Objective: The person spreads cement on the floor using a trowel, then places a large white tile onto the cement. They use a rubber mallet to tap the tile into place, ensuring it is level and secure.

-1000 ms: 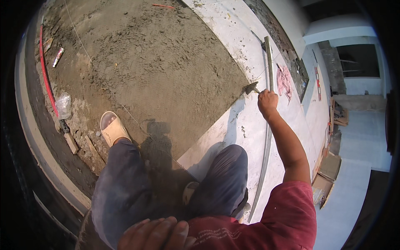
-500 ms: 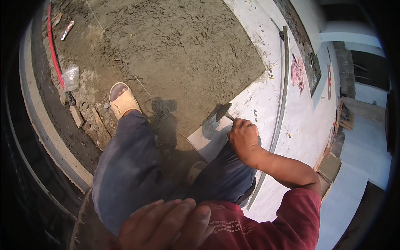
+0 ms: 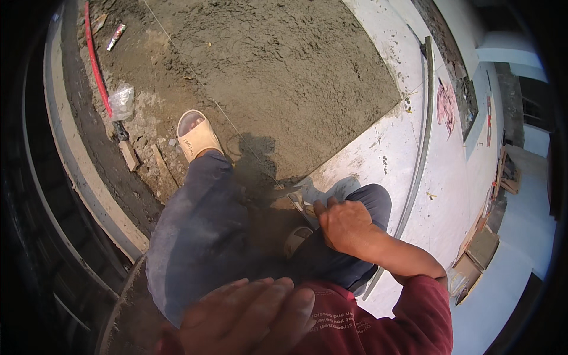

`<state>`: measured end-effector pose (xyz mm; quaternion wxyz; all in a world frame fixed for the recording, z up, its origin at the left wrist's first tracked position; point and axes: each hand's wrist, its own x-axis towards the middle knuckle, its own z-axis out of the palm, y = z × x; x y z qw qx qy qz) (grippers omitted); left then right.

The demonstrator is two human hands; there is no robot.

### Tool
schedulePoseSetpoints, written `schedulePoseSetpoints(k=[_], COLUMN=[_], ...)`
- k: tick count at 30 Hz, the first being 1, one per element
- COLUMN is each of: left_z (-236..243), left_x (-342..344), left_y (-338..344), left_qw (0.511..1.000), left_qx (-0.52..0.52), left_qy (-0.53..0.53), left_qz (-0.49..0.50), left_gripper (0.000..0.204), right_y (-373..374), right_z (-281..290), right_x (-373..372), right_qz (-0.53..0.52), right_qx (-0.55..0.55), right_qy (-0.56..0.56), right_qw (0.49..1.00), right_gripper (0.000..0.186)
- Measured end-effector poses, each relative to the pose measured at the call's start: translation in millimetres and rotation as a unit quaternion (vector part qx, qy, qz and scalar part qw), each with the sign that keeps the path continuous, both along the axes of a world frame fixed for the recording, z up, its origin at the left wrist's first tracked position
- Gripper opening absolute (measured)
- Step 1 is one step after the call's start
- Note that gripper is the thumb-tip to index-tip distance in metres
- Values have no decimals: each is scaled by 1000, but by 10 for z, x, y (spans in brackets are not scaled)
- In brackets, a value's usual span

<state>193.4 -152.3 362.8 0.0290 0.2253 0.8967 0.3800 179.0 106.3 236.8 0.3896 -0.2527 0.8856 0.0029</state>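
My right hand (image 3: 346, 226) is closed around the handle of a trowel, beside my bent right knee. The trowel's blade (image 3: 286, 192) points left, at the near edge of the spread grey mortar (image 3: 302, 89), partly in shadow. White tile (image 3: 355, 155) borders the mortar on the right. Low in front of my maroon shirt, my left hand (image 3: 251, 316) shows with fingers stretched out and nothing visible in it; its palm side is hidden. A taut string (image 3: 220, 108) runs over the mortar, left of the blade.
My left foot, in a tan sandal (image 3: 200, 141), rests on the mortar's left side. Farther left lie a red hose (image 3: 94, 59), a clear plastic bag (image 3: 122, 102) and wood scraps (image 3: 129, 155). A long grey bar (image 3: 425, 127) and a pink cloth (image 3: 445, 106) lie on the right.
My right hand has drawn the trowel nearer and leftward, from the tile's edge to the mortar's near corner. The whole scene has shifted right in view. My left hand keeps its pose.
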Motion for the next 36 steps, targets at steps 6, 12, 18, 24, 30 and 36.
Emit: schedulePoseSetpoints(k=[6,12,18,24,30,36], left_z=[31,18,134,-44,-257,7], left_x=[-24,-136,-354,-911,-1307,-682], left_y=[132,189,472,592,610,723], left_qw=[999,991,978,960,936,784], left_qx=[-37,-77,-185,-272,-329,-591], left_qy=[39,108,91,-49,-125,-169], left_qz=[7,9,41,44,8,-88], left_gripper=[28,30,33,39,35,49], right_y=[1763,2910,3059,2283,1196,1207], right_z=[-139,-1061,-1945,-1510,771,1323], right_x=[-85,972,2059,2410,1989,2470], right_qz=[-526,-785,-861,-820,-746,-819], right_qx=[-88,-185,-194,-124,-134,-194], right_qy=[31,80,76,167,54,-112], right_qw=[845,585,464,533,650,528], right_gripper=[43,38,34,65,91,99])
